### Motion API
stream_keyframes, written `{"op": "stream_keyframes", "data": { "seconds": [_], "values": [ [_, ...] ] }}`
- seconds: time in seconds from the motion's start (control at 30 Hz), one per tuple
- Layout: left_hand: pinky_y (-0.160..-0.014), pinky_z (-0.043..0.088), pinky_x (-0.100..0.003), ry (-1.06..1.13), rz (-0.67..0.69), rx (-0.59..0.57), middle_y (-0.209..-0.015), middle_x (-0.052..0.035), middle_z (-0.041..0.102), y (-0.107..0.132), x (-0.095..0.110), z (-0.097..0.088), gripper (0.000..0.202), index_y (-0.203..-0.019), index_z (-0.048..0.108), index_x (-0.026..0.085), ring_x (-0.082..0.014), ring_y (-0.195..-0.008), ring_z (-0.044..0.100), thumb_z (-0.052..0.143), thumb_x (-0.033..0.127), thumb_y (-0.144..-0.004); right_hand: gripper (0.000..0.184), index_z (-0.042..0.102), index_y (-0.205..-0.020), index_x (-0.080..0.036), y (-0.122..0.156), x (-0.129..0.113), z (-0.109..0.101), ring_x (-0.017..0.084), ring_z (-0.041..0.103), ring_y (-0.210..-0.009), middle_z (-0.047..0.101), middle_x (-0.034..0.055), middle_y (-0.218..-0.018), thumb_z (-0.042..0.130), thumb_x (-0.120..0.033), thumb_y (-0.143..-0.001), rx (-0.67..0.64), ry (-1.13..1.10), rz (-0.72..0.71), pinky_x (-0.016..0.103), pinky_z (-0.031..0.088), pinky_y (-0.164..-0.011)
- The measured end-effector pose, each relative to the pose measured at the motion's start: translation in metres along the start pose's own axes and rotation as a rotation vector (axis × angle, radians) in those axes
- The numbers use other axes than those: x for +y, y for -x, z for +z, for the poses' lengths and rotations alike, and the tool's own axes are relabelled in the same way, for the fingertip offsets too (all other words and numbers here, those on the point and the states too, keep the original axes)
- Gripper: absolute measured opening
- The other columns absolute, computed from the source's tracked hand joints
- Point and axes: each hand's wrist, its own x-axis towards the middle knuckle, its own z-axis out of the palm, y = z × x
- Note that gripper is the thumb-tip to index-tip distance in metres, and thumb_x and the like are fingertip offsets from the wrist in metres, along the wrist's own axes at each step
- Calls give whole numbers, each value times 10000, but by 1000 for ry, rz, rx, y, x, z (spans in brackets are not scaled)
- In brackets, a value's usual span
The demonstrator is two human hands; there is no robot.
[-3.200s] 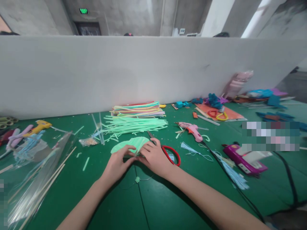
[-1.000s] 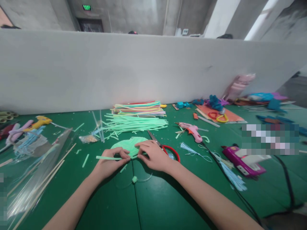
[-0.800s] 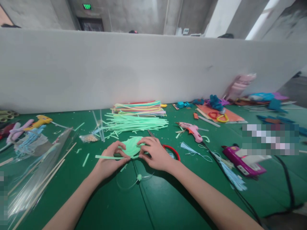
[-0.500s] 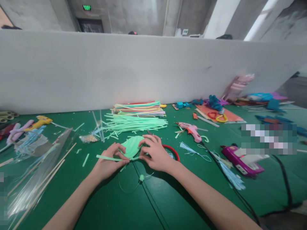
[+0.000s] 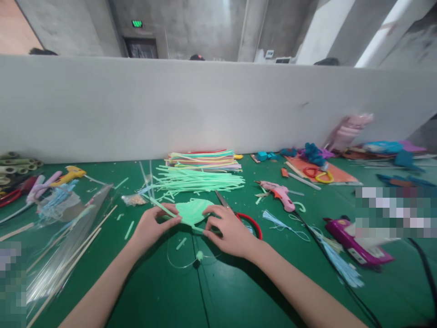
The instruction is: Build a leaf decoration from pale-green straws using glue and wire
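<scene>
A mint-green ribbed foam leaf [image 5: 191, 211] is lifted a little off the green table [image 5: 218, 291], pinched from both sides. My left hand [image 5: 150, 227] grips its left edge together with a thin mint strip [image 5: 160, 207] that points up and left. My right hand [image 5: 229, 230] pinches the leaf's right tip, fingers curled. A small mint bead on clear thread [image 5: 199, 255] hangs below the leaf onto the table. Red-handled scissors [image 5: 247, 220] lie just behind my right hand.
Behind the hands lie loose mint strips [image 5: 198, 180] and a stack of coloured foam sheets [image 5: 203, 159]. A pink glue gun [image 5: 278, 193] and a purple glue gun [image 5: 358, 246] lie to the right, a yellow glue gun [image 5: 70, 174] and clear plastic with sticks [image 5: 61, 255] to the left. A grey partition [image 5: 205, 105] backs the table.
The leaf has been raised and turned. The strip in my left hand swung from lying level to pointing up and left. The bead and thread shifted slightly under the leaf.
</scene>
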Motion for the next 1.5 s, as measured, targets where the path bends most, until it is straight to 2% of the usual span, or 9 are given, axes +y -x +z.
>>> {"op": "stream_keyframes", "data": {
  "seconds": [0.17,0.47,0.57,0.73,0.8,0.9,1.0,1.07,1.5],
  "values": [
    [-857,490,-345,267,-160,68,-1033,-69,705,0,-3,-4,340,-910,673,184,-230,-961,642,788,377,-654,106,641,-801,-202,2,-6,-2,233,523,-1141,531,85,-1251,593,-281,-852,-56,-63,-3,420,409,-971],
    [-733,518,-307,422,-174,115,-941,-91,713,-1,-2,-1,281,-812,671,164,-241,-932,656,689,435,-739,128,680,-814,-206,-7,-11,-14,253,587,-1071,538,105,-1260,620,-318,-834,-208,-16,-8,434,442,-895],
    [-807,517,-342,391,-160,236,-927,-87,705,-6,-10,-6,291,-751,641,168,-244,-943,662,636,458,-771,98,683,-823,-190,-14,-5,-18,205,635,-946,600,89,-1163,627,-270,-834,-239,-29,-30,365,466,-854],
    [-834,500,-377,233,-117,534,-860,-28,679,-15,-11,-34,329,-1062,571,220,-210,-867,655,552,449,-826,260,655,-983,-179,-33,-4,-21,199,632,-932,674,67,-973,614,-401,-854,-236,-49,-39,301,468,-794],
    [-871,475,-377,-26,-24,614,-939,-38,687,-14,0,-43,324,-1078,580,244,-221,-928,637,540,461,-840,275,652,-978,-192,-50,-1,-21,184,634,-900,682,52,-946,558,-434,-889,-216,40,-4,289,457,-782],
    [-879,474,-398,-285,67,370,-1005,-52,702,-5,22,-41,289,-1033,616,254,-240,-961,642,468,455,-887,184,658,-984,-190,-83,12,-15,201,607,-956,676,63,-971,596,-328,-879,-161,279,79,284,438,-799],
    [-935,459,-422,-459,154,-206,-1151,-40,679,9,37,-19,274,-1075,641,286,-255,-1075,612,566,413,-845,171,655,-983,-121,-112,31,-2,274,561,-1027,647,149,-1019,563,-230,-889,-102,367,168,359,415,-849],
    [-1023,398,-445,-557,227,-442,-1267,-22,626,15,39,-3,223,-993,674,294,-269,-1221,518,671,345,-776,175,655,-984,-111,-124,41,7,292,546,-1038,642,162,-1018,572,-224,-880,-78,401,207,370,411,-851],
    [-936,469,-412,-635,366,-329,-1157,-59,657,17,17,14,130,-996,579,245,-228,-1110,580,546,314,-891,189,634,-1051,-193,-132,65,11,198,599,-952,682,66,-1019,540,-263,-903,-109,352,217,279,409,-804]
  ]
}}
